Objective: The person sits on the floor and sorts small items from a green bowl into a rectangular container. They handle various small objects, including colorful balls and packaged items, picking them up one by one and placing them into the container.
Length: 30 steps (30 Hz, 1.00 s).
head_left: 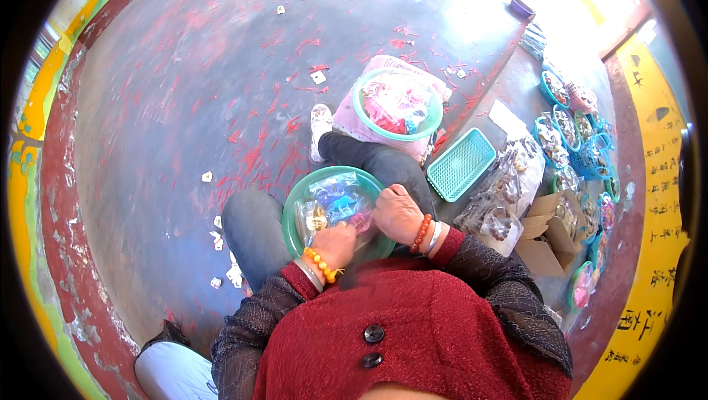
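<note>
A green plastic basin (292, 206) rests on my lap, between my dark-trousered legs. Inside it lie clear plastic bags (335, 197) with blue, gold and pink small items showing through. My left hand (334, 245), with a yellow bead bracelet at the wrist, is over the near side of the basin, its fingers curled. At the basin's right rim is my right hand (398, 213), wearing a red bead bracelet, fingers bent and pressed together. The hands are a short gap apart, and what the fingertips hold is too small or hidden to make out.
Ahead stands a pale green basin (435, 116) of pink and white packets on a pink support. To the right are a turquoise basket (461, 164), bagged brown beads (505, 186), a cardboard box (549, 234) and several filled baskets. Red scraps (254, 157) litter the floor.
</note>
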### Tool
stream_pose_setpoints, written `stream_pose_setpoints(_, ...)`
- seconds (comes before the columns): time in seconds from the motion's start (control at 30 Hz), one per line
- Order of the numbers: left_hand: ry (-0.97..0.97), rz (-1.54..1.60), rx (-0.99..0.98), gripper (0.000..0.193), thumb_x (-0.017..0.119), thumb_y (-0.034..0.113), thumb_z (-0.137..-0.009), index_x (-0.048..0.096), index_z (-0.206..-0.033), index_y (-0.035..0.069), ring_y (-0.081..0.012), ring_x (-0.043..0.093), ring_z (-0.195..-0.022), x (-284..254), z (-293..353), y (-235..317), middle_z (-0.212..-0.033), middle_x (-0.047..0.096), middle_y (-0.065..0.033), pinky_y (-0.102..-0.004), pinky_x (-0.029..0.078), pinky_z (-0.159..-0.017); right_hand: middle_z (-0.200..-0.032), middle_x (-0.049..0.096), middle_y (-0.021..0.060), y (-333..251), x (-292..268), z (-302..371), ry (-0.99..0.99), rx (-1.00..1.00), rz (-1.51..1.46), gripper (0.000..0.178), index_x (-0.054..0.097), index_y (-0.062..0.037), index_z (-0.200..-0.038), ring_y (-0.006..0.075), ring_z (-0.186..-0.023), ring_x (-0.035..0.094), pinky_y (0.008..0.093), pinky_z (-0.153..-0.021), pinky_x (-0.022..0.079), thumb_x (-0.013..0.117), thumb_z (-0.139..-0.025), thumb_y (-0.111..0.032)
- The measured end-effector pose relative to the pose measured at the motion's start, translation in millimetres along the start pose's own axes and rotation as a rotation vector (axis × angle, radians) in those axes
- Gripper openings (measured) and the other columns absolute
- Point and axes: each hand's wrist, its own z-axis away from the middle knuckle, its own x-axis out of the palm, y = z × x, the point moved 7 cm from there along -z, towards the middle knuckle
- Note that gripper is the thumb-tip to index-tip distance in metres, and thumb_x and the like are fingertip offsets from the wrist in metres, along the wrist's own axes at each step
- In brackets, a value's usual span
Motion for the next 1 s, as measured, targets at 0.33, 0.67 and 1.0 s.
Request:
stream_pose_setpoints(0.33,0.411,-0.750,0.214,0.013,0.050,0.014,-0.086,0.057,-0.093,0.007,-0.0232,0.056,-0.079,-21.6,17.1,17.3,-0.084,0.055,-0.0093,-0.0377,0.047,-0.075,-0.072,0.059,0.0049,74.8,-59.6,-4.5,0.131,0.225,-0.275,0.014,0.064,-0.0109,-0.073,0.0246,-0.080,0.058,0.0409,-0.078,0.041,0.061,-0.076,-0.025)
stream_pose_setpoints(0.67,0.411,0.462,0.065,0.026,0.041,0.015,-0.096,0.046,-0.121,0.006,-0.0199,0.052,-0.104,-28.7,31.8,-65.7,-0.113,0.052,-0.0085,-0.0313,0.044,-0.091,-0.091,0.063,0.0136,217.2,-24.8,-16.7,0.126,0.627,-0.093,0.019,0.065,-0.0060,-0.090,0.0312,-0.096,0.057,0.0425,-0.085,0.042,0.056,-0.076,-0.015)
stream_pose_setpoints(1.0,0.477,-0.164,0.074,0.039,0.048,0.017,-0.091,0.045,-0.129,0.006,-0.0225,0.053,-0.111,64.9,13.0,-91.9,-0.123,0.052,-0.0102,-0.0350,0.044,-0.094,-0.105,0.060,0.0133,235.6,13.0,-61.8,-0.043,0.684,0.110,0.025,0.067,-0.0087,-0.097,0.0289,-0.113,0.050,0.0427,-0.092,0.040,0.051,-0.079,-0.013)
